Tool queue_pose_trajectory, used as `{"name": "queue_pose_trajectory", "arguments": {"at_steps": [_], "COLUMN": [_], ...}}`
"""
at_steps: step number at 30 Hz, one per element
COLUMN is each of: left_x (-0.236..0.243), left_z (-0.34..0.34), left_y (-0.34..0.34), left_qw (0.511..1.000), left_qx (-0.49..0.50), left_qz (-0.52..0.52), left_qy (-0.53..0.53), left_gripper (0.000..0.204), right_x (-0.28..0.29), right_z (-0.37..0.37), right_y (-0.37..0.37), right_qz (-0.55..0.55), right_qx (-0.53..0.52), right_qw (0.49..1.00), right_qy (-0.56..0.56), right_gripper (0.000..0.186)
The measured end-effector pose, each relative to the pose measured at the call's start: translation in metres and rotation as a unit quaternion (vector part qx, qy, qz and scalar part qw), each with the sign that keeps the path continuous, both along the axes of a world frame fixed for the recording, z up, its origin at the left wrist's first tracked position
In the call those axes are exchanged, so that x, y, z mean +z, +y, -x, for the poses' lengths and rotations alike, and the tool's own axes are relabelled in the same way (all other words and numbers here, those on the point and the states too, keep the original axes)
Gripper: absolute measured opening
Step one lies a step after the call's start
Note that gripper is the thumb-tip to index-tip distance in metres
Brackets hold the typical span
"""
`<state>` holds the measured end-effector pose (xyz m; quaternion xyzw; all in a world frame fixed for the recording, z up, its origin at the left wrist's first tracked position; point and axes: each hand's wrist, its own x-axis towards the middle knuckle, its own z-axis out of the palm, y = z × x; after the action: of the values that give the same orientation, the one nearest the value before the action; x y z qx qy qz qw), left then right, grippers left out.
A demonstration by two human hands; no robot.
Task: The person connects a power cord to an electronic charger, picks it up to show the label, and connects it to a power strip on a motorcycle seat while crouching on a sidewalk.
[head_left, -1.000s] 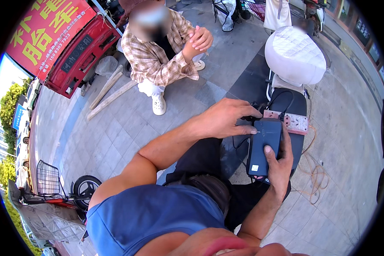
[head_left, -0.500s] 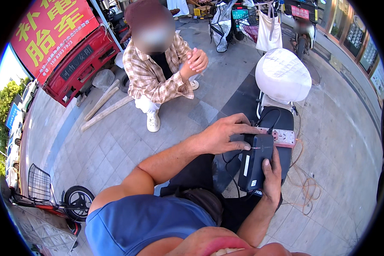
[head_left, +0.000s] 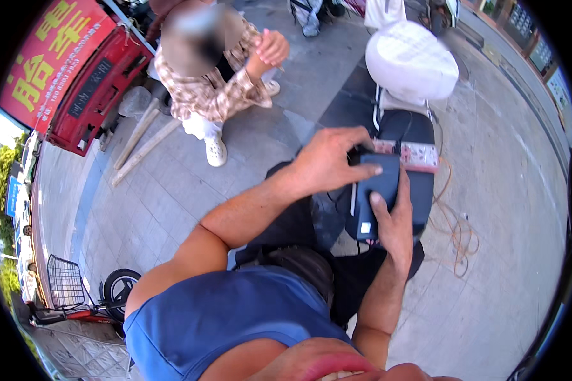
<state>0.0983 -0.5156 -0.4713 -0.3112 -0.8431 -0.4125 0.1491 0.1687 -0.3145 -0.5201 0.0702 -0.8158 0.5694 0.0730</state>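
Observation:
A dark box-shaped charger (head_left: 365, 190) with a small white label lies between my hands, over a black padded seat. My left hand (head_left: 329, 159) grips its far left corner, thumb on the top face and the other fingers curled behind the far end. What those fingers touch there is hidden. My right hand (head_left: 397, 219) is wrapped around the right side, thumb lying across the top and fingers along the edge. Just beyond the charger, a pinkish power strip (head_left: 421, 157) rests on the black seat (head_left: 419, 197), with a dark lead at it.
Beyond the strip stands a white-covered seat (head_left: 412, 60). An orange cord (head_left: 461, 238) lies coiled on the paving at right. A person in a plaid shirt (head_left: 200, 98) squats ahead left, near wooden beams (head_left: 143, 149). A bicycle with a basket (head_left: 65, 279) is at left.
My view has shifted, so the surroundings sit higher in the picture. My left thumb has slid further onto the charger's top, and the charger's face is tilted differently.

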Motion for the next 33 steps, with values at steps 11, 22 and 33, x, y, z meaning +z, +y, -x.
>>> {"name": "queue_pose_trajectory", "arguments": {"at_steps": [11, 22, 33], "left_x": [-0.053, -0.077, -0.065], "left_z": [-0.002, -0.025, -0.012], "left_y": [-0.009, -0.004, 0.005], "left_qw": [0.918, 0.895, 0.957], "left_qx": [-0.021, -0.158, 0.029], "left_qz": [-0.323, -0.294, -0.187], "left_qy": [-0.227, -0.295, -0.218], "left_gripper": [0.042, 0.042, 0.058], "right_x": [-0.026, -0.020, -0.019], "right_z": [0.006, 0.005, 0.010], "right_y": [0.003, -0.006, -0.009], "right_qz": [0.103, 0.057, 0.017], "right_qx": [-0.034, -0.043, -0.026], "right_qw": [0.991, 0.990, 0.996], "right_qy": [0.083, 0.121, 0.081], "right_gripper": [0.096, 0.096, 0.126]}}
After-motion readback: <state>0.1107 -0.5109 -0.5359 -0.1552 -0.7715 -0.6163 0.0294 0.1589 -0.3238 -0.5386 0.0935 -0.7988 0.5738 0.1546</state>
